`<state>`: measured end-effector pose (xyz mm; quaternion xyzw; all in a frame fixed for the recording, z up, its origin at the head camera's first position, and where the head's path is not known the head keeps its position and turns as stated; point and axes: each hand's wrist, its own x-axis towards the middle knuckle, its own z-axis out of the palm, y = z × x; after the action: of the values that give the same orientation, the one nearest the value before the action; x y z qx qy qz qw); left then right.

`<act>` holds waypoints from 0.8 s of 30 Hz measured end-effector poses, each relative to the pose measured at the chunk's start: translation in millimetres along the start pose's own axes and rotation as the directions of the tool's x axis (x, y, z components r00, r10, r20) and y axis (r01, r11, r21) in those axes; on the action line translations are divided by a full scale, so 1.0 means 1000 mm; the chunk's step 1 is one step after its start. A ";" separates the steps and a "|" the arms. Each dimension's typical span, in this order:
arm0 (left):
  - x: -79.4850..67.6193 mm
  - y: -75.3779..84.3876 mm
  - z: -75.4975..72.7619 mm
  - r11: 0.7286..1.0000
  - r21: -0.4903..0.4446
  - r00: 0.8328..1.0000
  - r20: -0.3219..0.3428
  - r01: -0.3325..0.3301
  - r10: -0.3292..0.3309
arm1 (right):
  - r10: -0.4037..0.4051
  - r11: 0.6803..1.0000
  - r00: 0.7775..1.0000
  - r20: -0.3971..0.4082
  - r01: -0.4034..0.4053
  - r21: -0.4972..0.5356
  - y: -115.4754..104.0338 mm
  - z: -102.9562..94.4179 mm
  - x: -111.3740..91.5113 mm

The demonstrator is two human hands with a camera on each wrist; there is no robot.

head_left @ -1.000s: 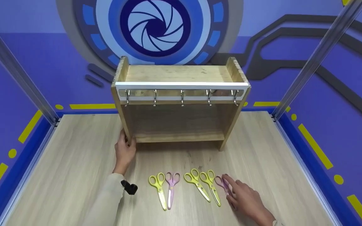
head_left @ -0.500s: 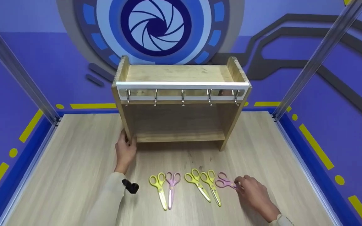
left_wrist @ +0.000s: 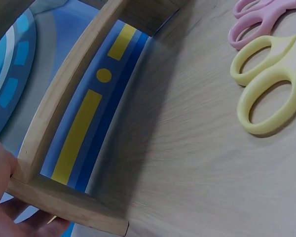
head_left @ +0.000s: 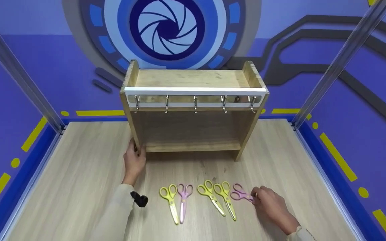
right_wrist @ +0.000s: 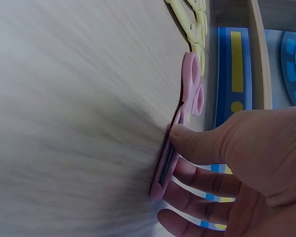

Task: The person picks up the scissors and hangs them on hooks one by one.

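A small wooden rack (head_left: 193, 147) stands on the table, with a white rail (head_left: 179, 89) of several metal hooks across its front. My left hand (head_left: 134, 164) grips the foot of its left side panel, and the left wrist view shows fingers wrapped under the wood (left_wrist: 52, 118). My right hand (head_left: 271, 206) pinches pink scissors (head_left: 247, 197) by the blades, thumb on one side and fingers on the other in the right wrist view. Their handle loops point left, beside a pair of yellow scissors (head_left: 227, 197). The blades lie close over the tabletop, mostly covered by my fingers.
Another yellow pair of scissors (head_left: 214, 199) lies left of the nearer one. Further left, yellow scissors (head_left: 173, 209) and pink scissors (head_left: 183, 209) lie side by side, handles toward the rack. Blue printed walls (head_left: 357, 110) with metal corner posts (head_left: 333, 63) enclose the table (head_left: 290, 160).
My right hand has shifted right and turned the pink scissors from slanting downward to lying nearly sideways, blades to the right. My left hand stays on the rack.
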<state>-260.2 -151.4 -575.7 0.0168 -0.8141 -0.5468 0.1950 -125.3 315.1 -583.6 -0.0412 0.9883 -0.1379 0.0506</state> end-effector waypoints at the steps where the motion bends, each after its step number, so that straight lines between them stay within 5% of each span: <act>1: 0.000 0.000 0.000 1.000 -0.005 1.000 -0.001 -0.005 0.005 | -0.008 1.000 1.000 -0.003 0.008 0.008 0.000 -0.001 0.000; 14: -0.001 -0.003 -0.001 1.000 0.010 1.000 0.013 -0.025 0.024 | -0.114 0.994 0.993 -0.015 0.114 -0.005 0.001 -0.023 0.010; 24: 0.000 -0.006 -0.002 0.998 0.009 0.998 0.000 -0.066 0.066 | -0.168 0.986 0.979 -0.116 0.164 -0.041 0.002 -0.075 0.022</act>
<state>-260.2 -155.3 -580.2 -0.0092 -0.8167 -0.5363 0.2128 -155.3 335.0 -514.1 -0.1161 0.9847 -0.1285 -0.0210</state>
